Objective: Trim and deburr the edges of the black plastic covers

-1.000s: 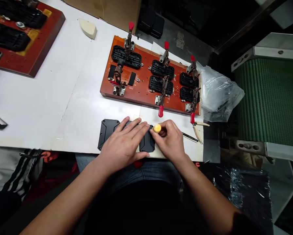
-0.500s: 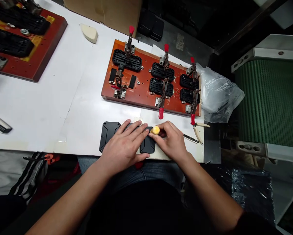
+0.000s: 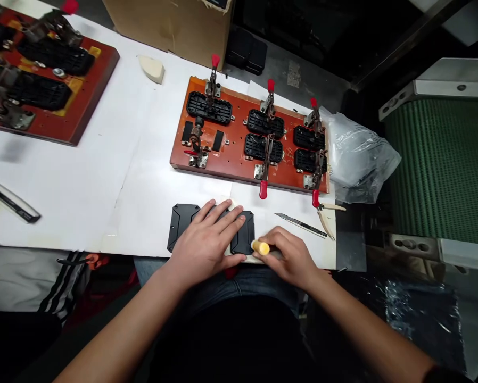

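Note:
A black rectangular plastic panel [image 3: 242, 233] with grooved lines and small corner holes lies flat at the table's near edge. My left hand [image 3: 207, 234] rests across its middle, fingers spread and palm down, covering much of it. At the panel's near right corner, my right hand [image 3: 289, 254] pinches a short stick with a rounded yellow end [image 3: 262, 248]. The stick's lower part is hidden by the fingers. Beyond that hand lie a slim knife [image 3: 303, 225] and a pair of cream-handled pliers [image 3: 327, 217].
A red-brown fixture board [image 3: 231, 165] with toggle clamps and black plastic parts stands beyond my hands. Another such board [image 3: 91, 101] is at the far left, near a cream block [image 3: 151, 69]. A clear plastic bag [image 3: 356, 154] and green conveyor belt [image 3: 434, 170] are to the right.
My right hand has slid toward me along the panel's right edge, from its upper part to the near corner, with the yellow-ended stick. My left hand stays on the panel. The view shifted slightly.

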Demonstrator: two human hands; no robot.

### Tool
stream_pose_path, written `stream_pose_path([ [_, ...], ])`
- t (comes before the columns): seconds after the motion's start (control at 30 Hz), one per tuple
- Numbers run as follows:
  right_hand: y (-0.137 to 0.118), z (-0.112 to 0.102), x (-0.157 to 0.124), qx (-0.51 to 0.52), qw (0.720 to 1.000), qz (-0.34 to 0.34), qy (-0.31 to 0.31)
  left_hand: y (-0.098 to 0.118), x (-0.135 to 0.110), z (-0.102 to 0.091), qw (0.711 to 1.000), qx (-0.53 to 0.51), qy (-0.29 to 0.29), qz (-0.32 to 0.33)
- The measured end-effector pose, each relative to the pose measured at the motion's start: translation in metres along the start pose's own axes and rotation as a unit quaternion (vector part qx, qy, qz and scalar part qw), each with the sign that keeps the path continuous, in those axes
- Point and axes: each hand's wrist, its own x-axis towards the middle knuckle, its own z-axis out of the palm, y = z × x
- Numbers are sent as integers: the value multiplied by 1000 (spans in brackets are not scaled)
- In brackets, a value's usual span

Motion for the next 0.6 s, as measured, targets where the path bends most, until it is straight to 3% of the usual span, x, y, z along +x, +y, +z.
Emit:
stream_pose_path([
  [0.07, 2, 1, 2, -2, 1000, 2, 0, 0, 0, 0, 1000, 0, -1, -1],
  [0.2, 5, 3, 10, -34, 997, -11, 74, 1, 2, 1, 1000, 7, 7, -6],
  [0.37, -11, 2, -25, 12, 1000, -1, 4, 1, 1, 3, 1000, 24, 5, 9],
  [0.47, -12, -1, -45, 59, 993, 84, 53, 0, 0, 1, 999, 44, -4, 6],
  [0.6, 3, -7, -48, 183, 946, 226, 144, 15, 11, -5, 996, 75, -32, -22],
])
